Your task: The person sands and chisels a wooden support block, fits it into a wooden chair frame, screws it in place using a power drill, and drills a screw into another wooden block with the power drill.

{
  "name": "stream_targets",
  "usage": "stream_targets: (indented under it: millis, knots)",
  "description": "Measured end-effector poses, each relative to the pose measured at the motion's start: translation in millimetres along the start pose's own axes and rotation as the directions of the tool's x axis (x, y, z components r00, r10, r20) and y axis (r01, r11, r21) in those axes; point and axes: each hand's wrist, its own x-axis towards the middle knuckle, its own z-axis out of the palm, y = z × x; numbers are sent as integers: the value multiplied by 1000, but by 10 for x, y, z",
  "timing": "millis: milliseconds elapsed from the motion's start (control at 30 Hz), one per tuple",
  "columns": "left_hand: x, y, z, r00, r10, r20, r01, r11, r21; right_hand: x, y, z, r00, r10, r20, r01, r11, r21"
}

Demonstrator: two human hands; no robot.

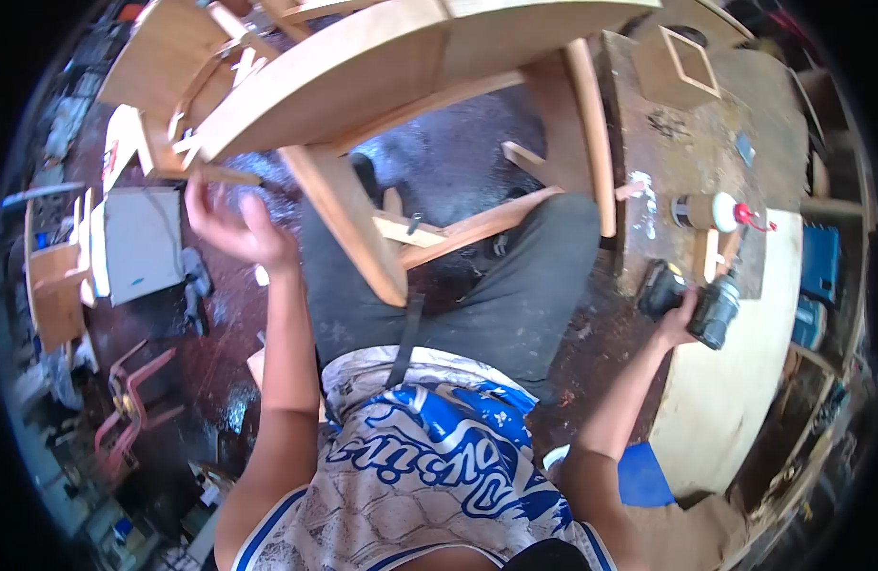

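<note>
Head view, left hand (234,224): held with fingers well parted; nothing was gripped, and contact with the wood could not be told.
Wooden frame (382,81): supported over the lap, its curved panel's left end near that hand.
Joinery: legs and crosspieces (482,228) were seemingly already assembled; whether any fastening was left could not be judged.
Right hand (681,319): fingers were closed around the drill (716,314), held by the worktop's (639,252) near edge.
Bottle (722,211): set toward the worktop's right edge.
</note>
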Motion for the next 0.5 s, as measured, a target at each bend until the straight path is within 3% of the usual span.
stream_targets:
  millis: [67, 100, 133, 200, 233, 300, 333, 433, 500]
  knots:
    - [514, -42, 81, 996, -51, 72, 67, 969, -238, 47, 295, 23, 991, 131, -11, -132, 990, -55]
    - [697, -67, 123, 989, -28, 147, 76, 940, -332, 24, 188, 146, 980, 160, -115, -163, 986, -20]
    - [821, -35, 167, 991, -14, 133, 57, 944, -324, 26, 240, 187, 977, 167, -136, -169, 986, -5]
    - [959, 47, 270, 868, -52, 494, 299, 849, -435, 78, 388, 195, 973, 151, -175, -158, 987, -26]
    - [920, 10, 286, 865, -43, 500, 292, 853, -433, 73, 340, 198, 970, 163, -180, -169, 985, -23]
    - [818, -48, 339, 811, -292, 507, 564, 621, -545, 99, 252, 231, 965, 203, -167, -225, 967, -121]
    - [834, -36, 358, 828, -295, 476, 546, 620, -564, 49, 259, 244, 960, 214, -180, -236, 965, -116]
    - [873, -112, 444, 851, -361, 382, 525, 585, -618, -18, 285, 277, 978, 69, -196, -78, 996, -40]
    - [956, -151, 537, 849, -385, 362, 523, 519, -676, -72, 343, 220, 978, 133, -160, -137, 990, -14]
